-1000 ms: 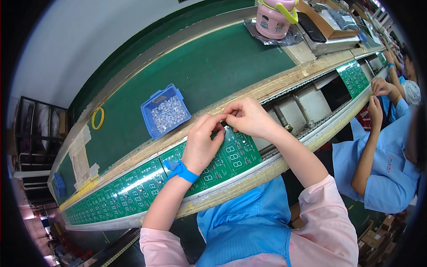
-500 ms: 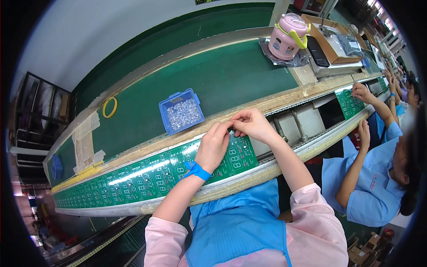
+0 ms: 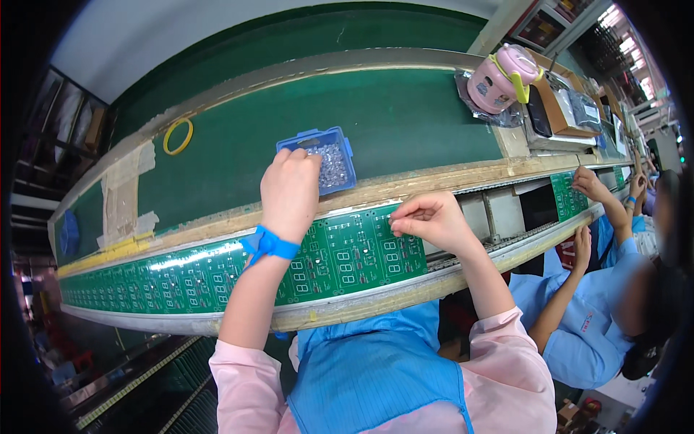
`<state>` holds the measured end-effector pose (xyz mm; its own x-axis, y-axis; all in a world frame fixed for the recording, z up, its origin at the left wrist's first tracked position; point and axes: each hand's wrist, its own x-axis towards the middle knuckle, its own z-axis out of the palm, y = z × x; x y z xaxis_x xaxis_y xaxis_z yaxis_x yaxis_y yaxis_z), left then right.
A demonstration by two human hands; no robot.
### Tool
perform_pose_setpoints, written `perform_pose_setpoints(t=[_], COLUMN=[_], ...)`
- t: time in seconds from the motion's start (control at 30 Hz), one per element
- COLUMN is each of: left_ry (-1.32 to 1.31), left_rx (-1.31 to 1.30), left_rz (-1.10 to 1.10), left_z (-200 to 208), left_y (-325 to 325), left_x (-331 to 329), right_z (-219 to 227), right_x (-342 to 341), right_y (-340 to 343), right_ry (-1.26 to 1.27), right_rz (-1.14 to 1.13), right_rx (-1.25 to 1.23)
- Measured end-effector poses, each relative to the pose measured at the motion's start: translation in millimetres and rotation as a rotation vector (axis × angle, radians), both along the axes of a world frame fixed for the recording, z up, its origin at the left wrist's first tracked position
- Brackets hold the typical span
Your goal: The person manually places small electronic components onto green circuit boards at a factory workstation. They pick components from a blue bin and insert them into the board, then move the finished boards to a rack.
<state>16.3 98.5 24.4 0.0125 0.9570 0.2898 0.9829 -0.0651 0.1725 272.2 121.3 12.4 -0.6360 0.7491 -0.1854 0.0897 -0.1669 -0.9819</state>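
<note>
"So, what are you watching from afar?"

"I'm holding my left hand [image 3: 291, 192] at the left side of a blue bin [image 3: 350, 155], fingers bending down over the rim. Their tips are hiding, so I'm not managing to tell whether they're gripping anything."

"And the other side?"

"My right hand [image 3: 434, 220] is hanging over the right end of a row of green circuit boards [image 3: 347, 253], thumb and forefinger curving toward each other. A small pale piece [image 3: 391, 218] is showing at the tips; I'm not managing to tell whether they're pinching it."

"Where are the parts lying?"

"Small clear pieces [image 3: 334, 168] are lying in the bin, which is sitting on the green counter [image 3: 405, 108] beyond the boards. A yellow ring [image 3: 189, 135] is lying to its left, and a pink container [image 3: 491, 90] is standing to its right."
</note>
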Motion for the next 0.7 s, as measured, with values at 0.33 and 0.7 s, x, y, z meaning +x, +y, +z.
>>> perform_pose_setpoints(t=[0.33,0.7], left_ry=[0.112,-0.294], left_rx=[-0.008,0.188], left_rz=[0.027,-0.043], left_z=[-15,-4], left_y=[8,-4], left_x=[5,6], right_z=[7,-10], right_x=[-9,-10], right_y=[-8,0], right_ry=[-0.19,-0.202], right_rz=[0.015,-0.006], right_rx=[0.431,0.602])
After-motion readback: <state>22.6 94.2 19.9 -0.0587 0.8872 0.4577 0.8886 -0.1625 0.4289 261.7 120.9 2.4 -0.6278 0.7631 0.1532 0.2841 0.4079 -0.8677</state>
